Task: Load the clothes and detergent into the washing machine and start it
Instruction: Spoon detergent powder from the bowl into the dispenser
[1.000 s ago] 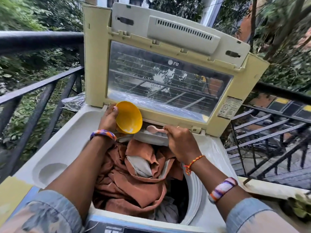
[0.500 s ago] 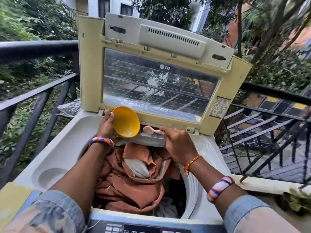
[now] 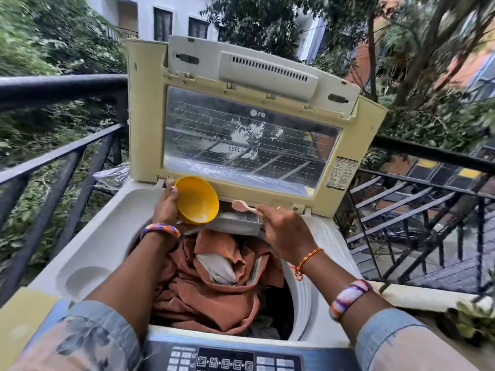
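A top-loading washing machine (image 3: 88,245) stands with its lid (image 3: 144,124) raised upright. Rust-brown clothes (image 3: 214,293) fill the drum. My left hand (image 3: 166,204) grips a yellow bowl (image 3: 197,199), tilted on its side above the pulled-out detergent drawer (image 3: 235,222); a little white powder lies at the bowl's lower edge. My right hand (image 3: 281,226) pinches a small pink spoon (image 3: 242,206), its head just above the drawer, beside the bowl's rim. The dark control panel (image 3: 227,360) lies at the near edge.
A black metal railing (image 3: 61,153) runs along the left and behind the machine. Another railing (image 3: 417,204) and a drop to a lower deck lie to the right. A crumpled clear plastic sheet (image 3: 112,175) sits behind the machine's left corner. A leafy plant (image 3: 471,319) sits at right.
My view has tilted up a little, so the control panel shows at the bottom. The bowl and spoon stay above the detergent drawer; both hands have barely moved.
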`<action>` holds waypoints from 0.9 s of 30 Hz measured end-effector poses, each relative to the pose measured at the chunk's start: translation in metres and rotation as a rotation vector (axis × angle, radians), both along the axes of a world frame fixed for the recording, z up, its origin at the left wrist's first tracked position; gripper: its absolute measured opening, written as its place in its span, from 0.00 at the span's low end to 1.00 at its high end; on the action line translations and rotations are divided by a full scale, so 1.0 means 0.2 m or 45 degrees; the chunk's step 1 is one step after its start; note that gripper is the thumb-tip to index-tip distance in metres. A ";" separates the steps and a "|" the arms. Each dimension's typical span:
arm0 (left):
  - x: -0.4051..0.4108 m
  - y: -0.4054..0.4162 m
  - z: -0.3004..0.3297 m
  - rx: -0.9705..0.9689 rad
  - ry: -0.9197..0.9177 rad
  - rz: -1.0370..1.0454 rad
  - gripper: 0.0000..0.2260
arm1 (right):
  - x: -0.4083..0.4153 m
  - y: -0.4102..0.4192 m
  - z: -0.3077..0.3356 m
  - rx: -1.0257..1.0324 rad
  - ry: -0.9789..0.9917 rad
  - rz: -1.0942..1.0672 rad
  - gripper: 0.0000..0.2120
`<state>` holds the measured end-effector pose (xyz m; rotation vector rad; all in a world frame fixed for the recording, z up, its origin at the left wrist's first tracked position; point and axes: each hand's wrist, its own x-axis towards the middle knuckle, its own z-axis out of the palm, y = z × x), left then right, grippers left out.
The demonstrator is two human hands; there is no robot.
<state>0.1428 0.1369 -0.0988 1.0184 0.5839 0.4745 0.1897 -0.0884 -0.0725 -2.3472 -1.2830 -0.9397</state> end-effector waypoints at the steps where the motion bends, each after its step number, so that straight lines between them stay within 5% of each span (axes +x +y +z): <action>1: -0.01 -0.01 0.01 -0.010 0.000 -0.006 0.14 | 0.00 -0.01 0.01 0.041 0.002 0.006 0.11; 4: -0.03 -0.03 0.04 -0.054 0.008 -0.028 0.16 | -0.03 -0.01 0.09 0.478 0.205 -0.037 0.08; 9: -0.07 -0.11 0.11 -0.187 0.009 -0.129 0.20 | -0.06 0.03 0.29 1.294 1.183 0.045 0.11; 13: -0.09 -0.19 0.16 -0.138 0.097 -0.310 0.22 | -0.11 0.00 0.34 1.390 1.433 0.045 0.08; 27: -0.19 -0.36 0.30 -0.046 0.300 -0.407 0.24 | -0.21 -0.17 0.42 1.315 1.499 0.106 0.07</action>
